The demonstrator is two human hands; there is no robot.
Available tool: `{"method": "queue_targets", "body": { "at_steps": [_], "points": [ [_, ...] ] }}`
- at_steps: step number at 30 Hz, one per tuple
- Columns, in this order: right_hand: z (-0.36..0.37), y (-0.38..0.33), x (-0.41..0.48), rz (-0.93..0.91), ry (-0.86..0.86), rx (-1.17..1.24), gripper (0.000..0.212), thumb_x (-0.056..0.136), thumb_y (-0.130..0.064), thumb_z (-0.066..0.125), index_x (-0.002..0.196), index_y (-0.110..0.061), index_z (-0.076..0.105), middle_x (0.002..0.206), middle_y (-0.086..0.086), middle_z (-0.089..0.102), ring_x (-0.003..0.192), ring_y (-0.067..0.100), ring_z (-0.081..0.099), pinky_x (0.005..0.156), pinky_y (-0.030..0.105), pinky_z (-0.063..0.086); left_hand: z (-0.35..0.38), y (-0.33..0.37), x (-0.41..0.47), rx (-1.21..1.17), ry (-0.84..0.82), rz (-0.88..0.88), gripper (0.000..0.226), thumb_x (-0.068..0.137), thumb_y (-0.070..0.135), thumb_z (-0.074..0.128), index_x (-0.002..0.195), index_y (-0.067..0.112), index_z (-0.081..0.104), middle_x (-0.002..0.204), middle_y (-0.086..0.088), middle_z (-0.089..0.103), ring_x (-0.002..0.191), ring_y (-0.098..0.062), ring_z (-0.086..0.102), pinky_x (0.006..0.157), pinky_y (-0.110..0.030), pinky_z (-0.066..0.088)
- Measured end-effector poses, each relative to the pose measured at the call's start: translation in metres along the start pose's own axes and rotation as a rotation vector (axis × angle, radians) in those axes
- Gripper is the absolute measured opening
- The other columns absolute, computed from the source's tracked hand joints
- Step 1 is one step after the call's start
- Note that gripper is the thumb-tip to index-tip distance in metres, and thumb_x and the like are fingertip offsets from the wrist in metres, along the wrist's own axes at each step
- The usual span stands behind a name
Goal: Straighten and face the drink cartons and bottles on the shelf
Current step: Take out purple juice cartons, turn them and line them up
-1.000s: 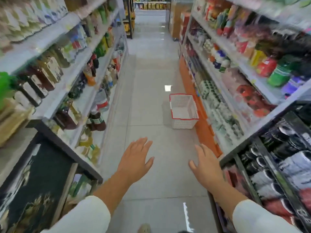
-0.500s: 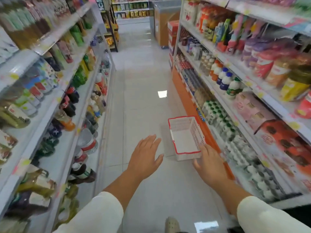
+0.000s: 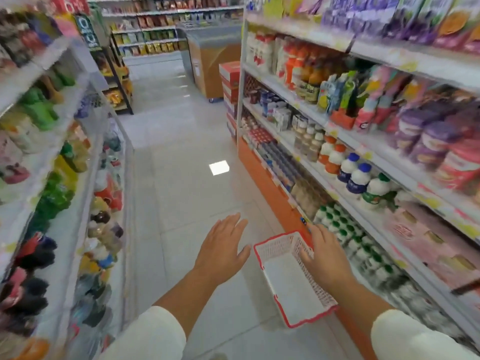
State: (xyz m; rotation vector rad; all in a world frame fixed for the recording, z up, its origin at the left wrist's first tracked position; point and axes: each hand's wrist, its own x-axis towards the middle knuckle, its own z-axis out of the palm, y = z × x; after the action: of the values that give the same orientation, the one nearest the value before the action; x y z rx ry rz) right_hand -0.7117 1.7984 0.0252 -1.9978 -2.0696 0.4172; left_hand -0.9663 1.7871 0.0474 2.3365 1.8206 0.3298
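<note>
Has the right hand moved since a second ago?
Yes. The right hand has come forward down the aisle: earlier short of the red-rimmed white plastic basket beside the orange shelf base, it now overlaps the basket's far side.

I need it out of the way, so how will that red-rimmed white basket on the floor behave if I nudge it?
Probably light: the basket looks empty, with thin mesh walls. It should slide easily on the glossy floor. Being low and wide, it seems unlikely to tip.
</note>
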Motion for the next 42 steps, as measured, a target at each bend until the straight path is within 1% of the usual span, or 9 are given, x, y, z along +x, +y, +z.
{"method": "queue_targets", "body": {
  "at_steps": [4,9,19,24,30,33,36,39,42],
  "points": [
    [-0.003,-0.032,0.073,0.102,0.044,0.02,0.064,0.093,-0.04,0.055,0.148,-0.018,0.032,0.149,0.005,0.037,0.137,0.025,0.036,0.111,0.041,0.034,-0.021,-0.049,0.098,0.004,-0.004,0.122,0.06,0.098,0.044,0.044,0.151,0.018,0.031,0.159,-0.002,0.027,0.146,-0.019,0.024,0.12,-0.031,0.012],
    [-0.009,-0.048,0.161,0.169,0.135,0.013,0.06,0.095,-0.037,0.053,0.147,-0.016,0.033,0.151,0.006,0.036,0.14,0.023,0.031,0.115,0.036,0.026,-0.019,-0.08,0.213,0.018,-0.002,0.274,0.061,0.094,0.046,0.042,0.148,0.016,0.037,0.154,-0.005,0.037,0.143,-0.021,0.032,0.119,-0.035,0.021],
    [-0.049,-0.048,0.333,0.212,0.28,-0.041,0.059,0.092,-0.032,0.059,0.144,-0.012,0.04,0.143,0.009,0.043,0.132,0.028,0.04,0.11,0.036,0.032,-0.043,-0.095,0.424,-0.007,0.051,0.495,0.059,0.099,0.045,0.042,0.152,0.021,0.03,0.159,0.002,0.027,0.147,-0.014,0.02,0.118,-0.027,0.005],
    [-0.079,-0.034,0.406,0.249,0.416,-0.119,0.061,0.082,-0.03,0.07,0.135,-0.01,0.05,0.137,0.013,0.052,0.126,0.035,0.051,0.103,0.045,0.042,-0.057,-0.088,0.53,-0.015,0.094,0.613,0.061,0.099,0.049,0.041,0.152,0.022,0.028,0.16,0.002,0.023,0.148,-0.014,0.018,0.121,-0.03,0.011],
    [-0.12,-0.037,0.477,0.396,0.531,-0.189,0.062,0.092,-0.037,0.057,0.146,-0.016,0.037,0.15,0.007,0.039,0.14,0.027,0.034,0.116,0.042,0.028,-0.075,-0.077,0.646,-0.037,0.146,0.826,0.062,0.097,0.046,0.047,0.151,0.019,0.033,0.159,0.0,0.027,0.147,-0.018,0.025,0.122,-0.034,0.017],
    [-0.142,-0.045,0.509,0.491,0.585,-0.202,0.062,0.093,-0.038,0.055,0.148,-0.016,0.035,0.151,0.005,0.036,0.14,0.026,0.032,0.116,0.04,0.027,-0.088,-0.073,0.702,-0.052,0.14,0.932,0.062,0.097,0.045,0.047,0.151,0.019,0.032,0.159,0.0,0.026,0.147,-0.018,0.023,0.116,-0.028,0.008],
    [-0.166,-0.057,0.538,0.545,0.667,-0.242,0.063,0.092,-0.039,0.058,0.146,-0.014,0.037,0.15,0.007,0.038,0.139,0.028,0.034,0.115,0.041,0.028,-0.105,-0.067,0.751,-0.074,0.217,1.025,0.062,0.095,0.049,0.04,0.149,0.019,0.037,0.156,0.0,0.032,0.145,-0.019,0.029,0.118,-0.034,0.019],
    [-0.191,-0.068,0.56,0.577,0.69,-0.272,0.065,0.095,-0.039,0.053,0.151,-0.019,0.028,0.156,0.002,0.028,0.145,0.023,0.023,0.117,0.03,0.01,-0.119,-0.059,0.791,-0.099,0.211,1.087,0.062,0.097,0.05,0.04,0.151,0.021,0.031,0.159,0.002,0.026,0.148,-0.016,0.021,0.119,-0.032,0.008],
    [-0.217,-0.075,0.583,0.544,0.748,-0.325,0.064,0.092,-0.036,0.06,0.147,-0.018,0.034,0.15,0.004,0.038,0.139,0.022,0.03,0.113,0.032,0.018,-0.135,-0.048,0.825,-0.163,0.278,1.125,0.062,0.094,0.051,0.038,0.147,0.018,0.04,0.154,-0.002,0.037,0.144,-0.018,0.031,0.119,-0.04,0.025]
  ]
}}
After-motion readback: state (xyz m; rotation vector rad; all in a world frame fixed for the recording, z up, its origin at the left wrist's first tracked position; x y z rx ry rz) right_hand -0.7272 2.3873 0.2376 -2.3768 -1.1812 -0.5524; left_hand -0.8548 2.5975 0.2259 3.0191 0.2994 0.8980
